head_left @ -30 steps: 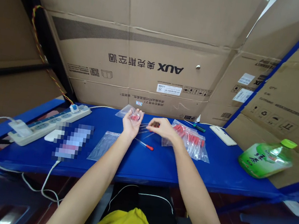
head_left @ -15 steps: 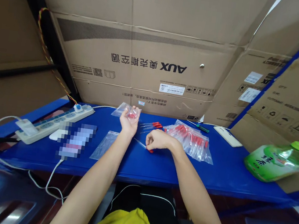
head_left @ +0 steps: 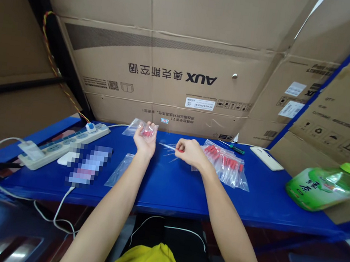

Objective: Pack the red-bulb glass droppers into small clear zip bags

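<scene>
My left hand [head_left: 145, 141] is raised palm-up over the blue table [head_left: 185, 193], its fingers closed on a small clear plastic bag [head_left: 134, 127] with red pieces inside. My right hand [head_left: 190, 151] is closed in a pinch on a thin clear dropper with a red bulb [head_left: 169, 147], its tip pointing left toward the bag. Under the dropper, more thin droppers [head_left: 171, 158] lie on the table. A larger clear bag of red-bulbed droppers [head_left: 228, 166] lies just right of my right hand. An empty clear bag [head_left: 120, 169] lies flat below my left hand.
A white power strip [head_left: 62, 144] with cables and a blurred object [head_left: 88, 164] lie at the left. A green screwdriver [head_left: 234, 147], a white remote-like device [head_left: 265, 158] and a green bottle on its side [head_left: 319, 188] are at the right. Cardboard boxes [head_left: 176, 75] wall the back.
My right hand came down to the table, closed on a dropper lying there, and has lifted it up toward the bag. My left hand with the bag shifted slightly left.
</scene>
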{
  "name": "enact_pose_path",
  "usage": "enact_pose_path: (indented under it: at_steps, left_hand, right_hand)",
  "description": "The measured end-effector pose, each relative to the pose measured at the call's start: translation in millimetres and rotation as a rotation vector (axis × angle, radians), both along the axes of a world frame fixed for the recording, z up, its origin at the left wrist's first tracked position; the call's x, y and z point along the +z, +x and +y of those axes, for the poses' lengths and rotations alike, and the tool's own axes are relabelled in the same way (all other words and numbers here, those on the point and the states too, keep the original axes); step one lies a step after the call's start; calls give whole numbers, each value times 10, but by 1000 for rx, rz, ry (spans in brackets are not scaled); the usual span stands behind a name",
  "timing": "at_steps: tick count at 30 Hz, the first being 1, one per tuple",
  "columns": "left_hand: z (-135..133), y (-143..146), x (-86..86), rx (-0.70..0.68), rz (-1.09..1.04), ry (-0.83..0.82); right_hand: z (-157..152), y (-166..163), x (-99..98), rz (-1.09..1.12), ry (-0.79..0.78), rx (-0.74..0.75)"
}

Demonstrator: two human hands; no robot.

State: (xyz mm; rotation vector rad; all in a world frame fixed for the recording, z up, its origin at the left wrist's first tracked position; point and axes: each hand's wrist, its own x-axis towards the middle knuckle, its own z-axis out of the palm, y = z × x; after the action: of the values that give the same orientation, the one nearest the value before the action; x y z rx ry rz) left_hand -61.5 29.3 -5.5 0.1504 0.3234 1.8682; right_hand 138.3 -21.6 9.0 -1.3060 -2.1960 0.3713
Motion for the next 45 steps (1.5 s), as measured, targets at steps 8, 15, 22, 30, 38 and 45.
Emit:
enact_pose_path:
  at_steps: [8,15,22,30,38,45]
  left_hand:
    - [-84,213,0,-102,50,-11]
    - [-129,457,-106,-262,151,-16]
    - [-122,439,-131,-268,159,-19]
    - [-161,469,-102,-323,134,10]
    - [-213,521,-95,-366,162,30]
    - [-185,499,-117,-378,211,18]
  right_hand:
    - [30,-110,-55,184,198,38]
    - [46,-321,-177,223,214,-18]
    - [85,-297,-199,300,207,137]
    - [139,-316,-293,331,240,-9]
    - [116,-321,-302,253,246,-72]
    - [83,-345,-303,262,245,-68]
